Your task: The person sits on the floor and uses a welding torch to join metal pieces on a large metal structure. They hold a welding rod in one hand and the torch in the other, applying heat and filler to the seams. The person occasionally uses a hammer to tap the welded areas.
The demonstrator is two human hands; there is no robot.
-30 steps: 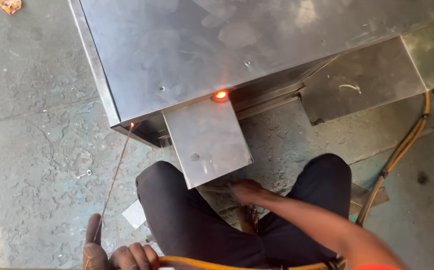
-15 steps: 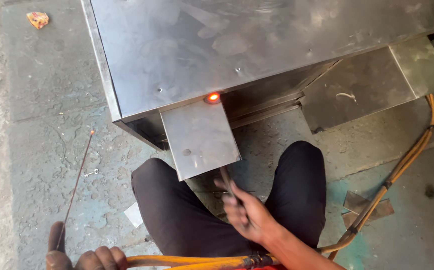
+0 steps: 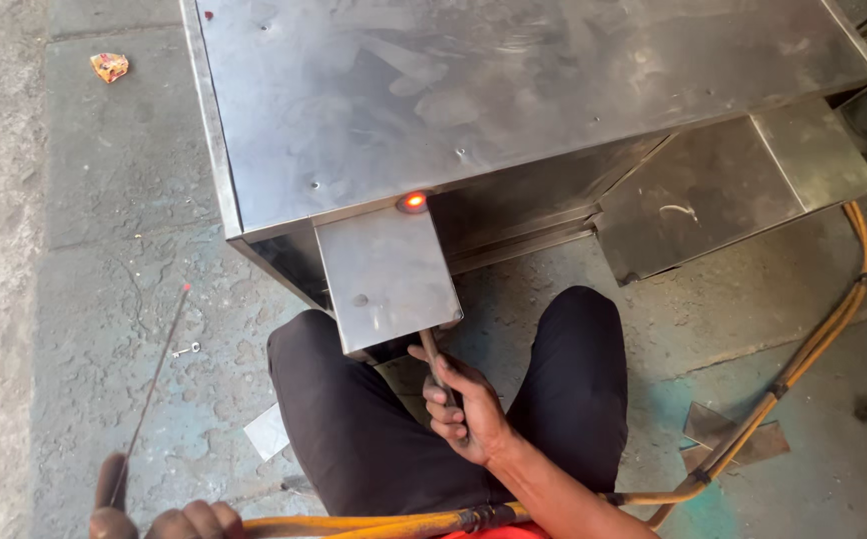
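Since half a second ago, your right hand [image 3: 465,409] has kept its place between your knees, and your left hand [image 3: 169,519] has shifted a little to the right along the bottom edge, with the filler rod [image 3: 151,384] now leaning toward one o'clock.

Your right hand is closed in a full fist around the handle of a dark metal tool [image 3: 437,364], whose upper end meets the lower edge of the small steel flap [image 3: 386,274] at twelve o'clock from the hand. That flap hangs off the front edge of the big stainless steel cabinet [image 3: 513,90], and a glowing orange weld spot [image 3: 412,202] sits right at the flap's top corner, where it joins the cabinet.

Your left hand, at seven o'clock in the view and partly cut off by the frame, has its fingers curled around the bottom of the thin filler rod, and the rod's red tip hangs above the concrete floor [image 3: 104,230], well apart from the cabinet.

An orange hose [image 3: 813,349] runs from your lap out to three o'clock and up past a second steel flap [image 3: 723,190]. A crumpled wrapper [image 3: 109,67] lies at eleven o'clock.
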